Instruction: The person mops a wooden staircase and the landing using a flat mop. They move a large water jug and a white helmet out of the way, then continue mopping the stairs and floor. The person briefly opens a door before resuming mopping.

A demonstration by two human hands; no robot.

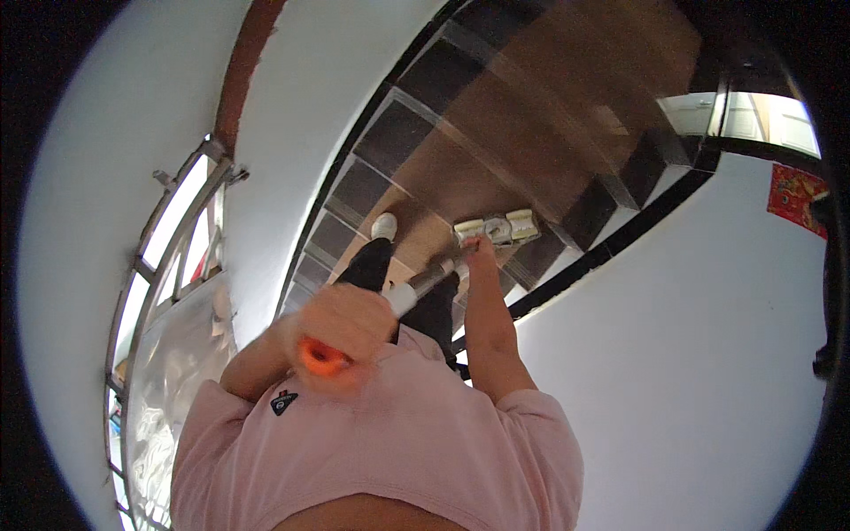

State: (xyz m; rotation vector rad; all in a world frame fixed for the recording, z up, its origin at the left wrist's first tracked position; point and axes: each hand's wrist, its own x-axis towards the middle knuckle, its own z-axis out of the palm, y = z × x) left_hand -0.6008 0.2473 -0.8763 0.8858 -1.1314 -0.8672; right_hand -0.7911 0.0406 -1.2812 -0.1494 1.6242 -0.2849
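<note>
My left hand (pixel 348 322) is wrapped round the upper end of a mop handle (pixel 430 279), near an orange ring-shaped end piece, in front of my pink shirt. Farther down the same handle, my right hand (pixel 481 252) is closed on it. The handle slants away from me to the mop head (pixel 498 228), which has pale rollers or pads at both sides and a clear middle part. It appears to lie over a stair tread just past my right hand. Its underside is hidden.
I stand on a staircase with dark and brown treads (pixel 458 152); a white shoe (pixel 384 227) shows on one step. White walls flank the stairs, with a barred metal window (pixel 149 265) at the left and a red decoration (pixel 797 199) on the right wall.
</note>
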